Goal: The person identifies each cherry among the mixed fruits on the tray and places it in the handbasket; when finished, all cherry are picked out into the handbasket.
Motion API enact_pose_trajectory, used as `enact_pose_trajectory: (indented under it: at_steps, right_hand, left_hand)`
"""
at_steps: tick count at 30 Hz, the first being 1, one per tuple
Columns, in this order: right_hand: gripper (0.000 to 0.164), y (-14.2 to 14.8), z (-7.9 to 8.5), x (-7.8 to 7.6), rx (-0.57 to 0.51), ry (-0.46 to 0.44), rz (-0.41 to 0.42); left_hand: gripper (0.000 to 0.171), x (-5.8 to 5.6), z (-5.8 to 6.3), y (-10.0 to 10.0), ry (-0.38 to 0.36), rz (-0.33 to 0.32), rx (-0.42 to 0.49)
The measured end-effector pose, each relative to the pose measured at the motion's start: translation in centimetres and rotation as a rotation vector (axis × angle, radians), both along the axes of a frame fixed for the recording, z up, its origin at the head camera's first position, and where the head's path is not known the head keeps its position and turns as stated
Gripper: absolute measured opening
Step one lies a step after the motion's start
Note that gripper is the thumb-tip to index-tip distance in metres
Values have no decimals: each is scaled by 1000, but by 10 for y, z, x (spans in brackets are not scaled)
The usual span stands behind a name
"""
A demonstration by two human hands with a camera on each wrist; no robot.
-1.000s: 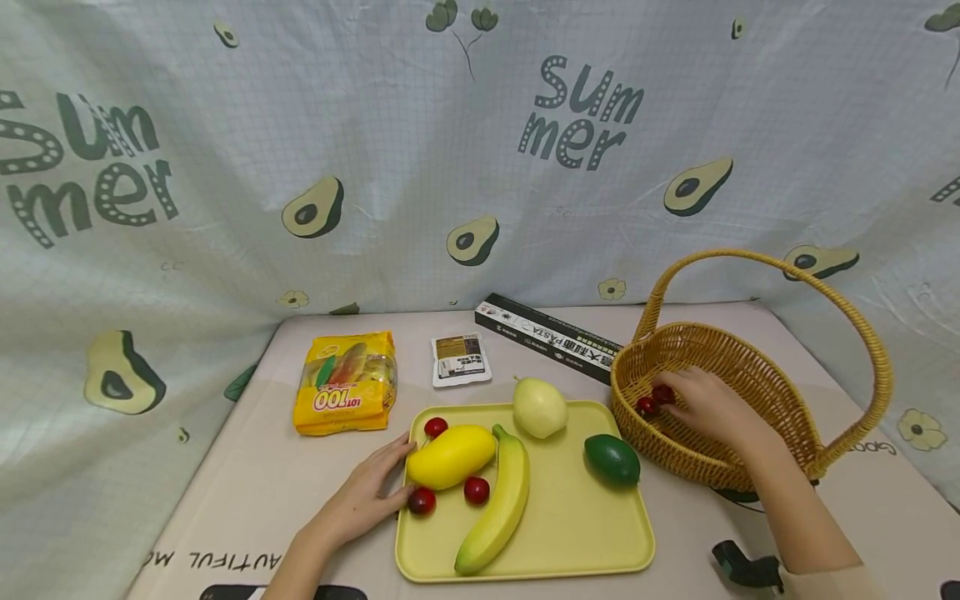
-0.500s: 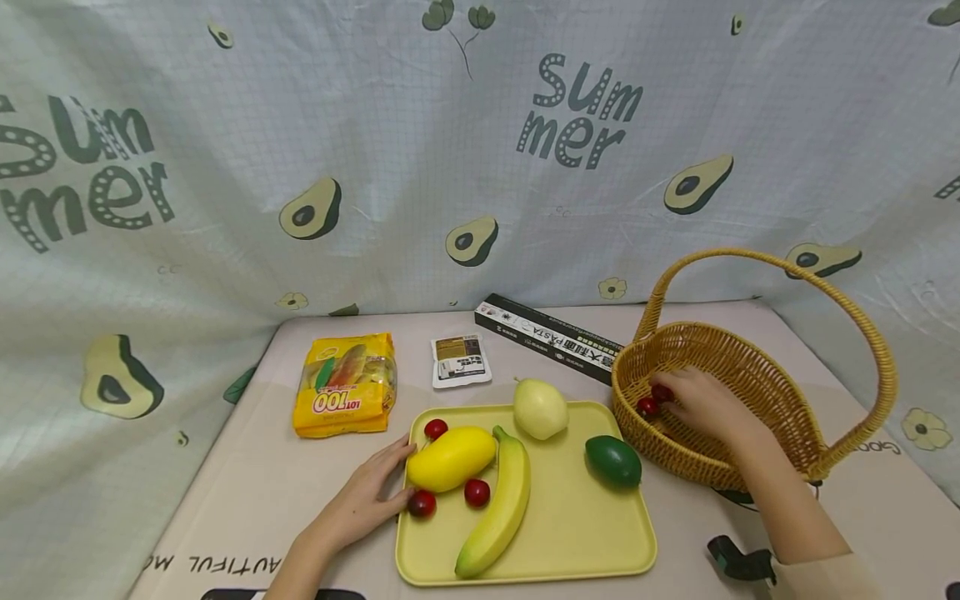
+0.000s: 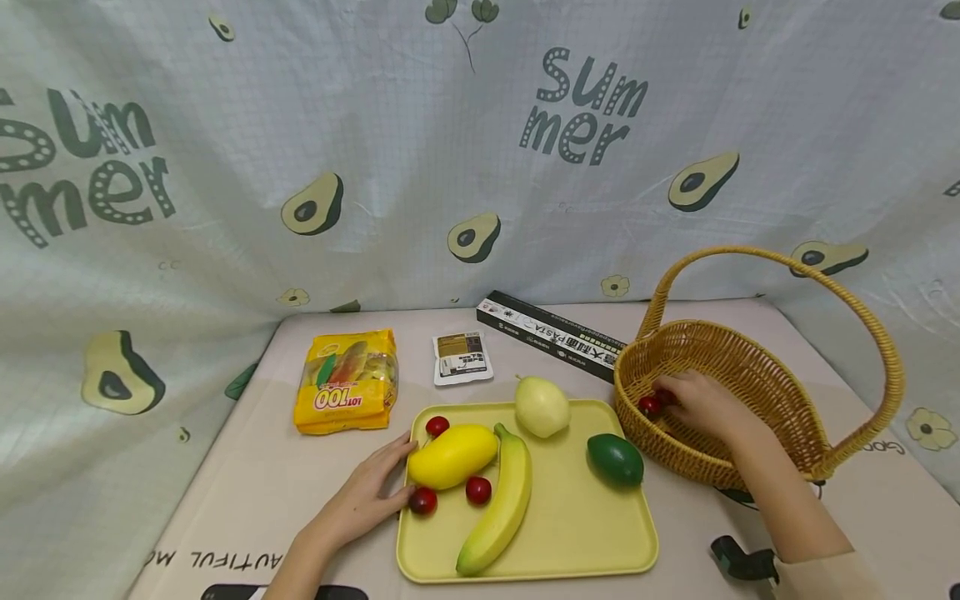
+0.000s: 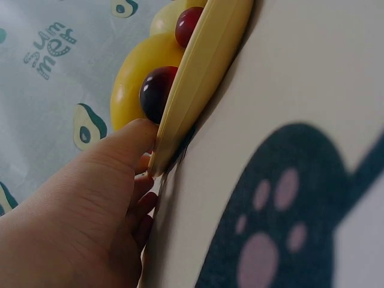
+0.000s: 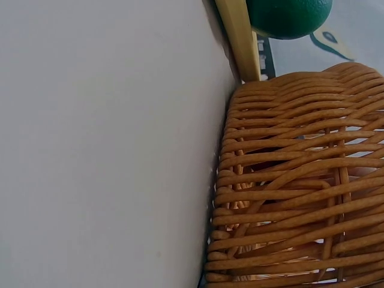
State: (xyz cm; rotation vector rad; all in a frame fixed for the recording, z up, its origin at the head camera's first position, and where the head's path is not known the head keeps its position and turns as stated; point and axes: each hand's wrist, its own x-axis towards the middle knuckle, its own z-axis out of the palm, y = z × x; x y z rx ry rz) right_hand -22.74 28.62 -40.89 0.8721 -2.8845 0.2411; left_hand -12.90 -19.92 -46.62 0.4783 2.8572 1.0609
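**Left grip at tray edge; right grip inside basket**

Yellow bag: on table, beyond left grip.

Left grip: forearm slants in from lower left, back of hand up. Relaxed and wide, thumb apart from fingers, all along the tray's left edge. Thumb tip beside near cherry; contact unclear.

Yellow fruit: just right of left fingertips. Far cherry lies beyond it, middle cherry right of thumb, banana further right.

White pouch: beyond tray, well apart from both grips. Pear and dark green fruit: on tray, between the grips. Black box: beyond pear, left of and farther off than right grip.

Right grip: forearm reaches from lower right, up and leftward over basket's near rim, hand angled down. Fingers narrowed, pinching a dark red cherry, partly covered. Loose cherry just left of fingertips. Weave largely screens this hand in right-wrist view.
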Motion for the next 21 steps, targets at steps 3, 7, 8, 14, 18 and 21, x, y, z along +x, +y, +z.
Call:
enact_pose_trajectory:
  at_steps: [3,7,8,14,18,21]
  right_hand:
    - [27,0,0,0,1,-10,-5]
    - [29,0,0,1,-7,-22,-10]
    - [29,0,1,1,-10,-26,-10]
    - [33,0,3,3,-18,-31,-16]
    - [35,0,2,4,-25,-24,-17]
    - [35,0,2,4,-31,-13,-17]
  left_hand:
    - [58,0,1,0,8,-6,1]
    - [58,-1,1,0,7,-9,3]
    - [58,-1,1,0,4,-8,3]
    - [58,-1,1,0,-10,0,-1]
    - [58,0,1,0,-13,4,-2]
    - [58,0,0,0,-17,14,2]
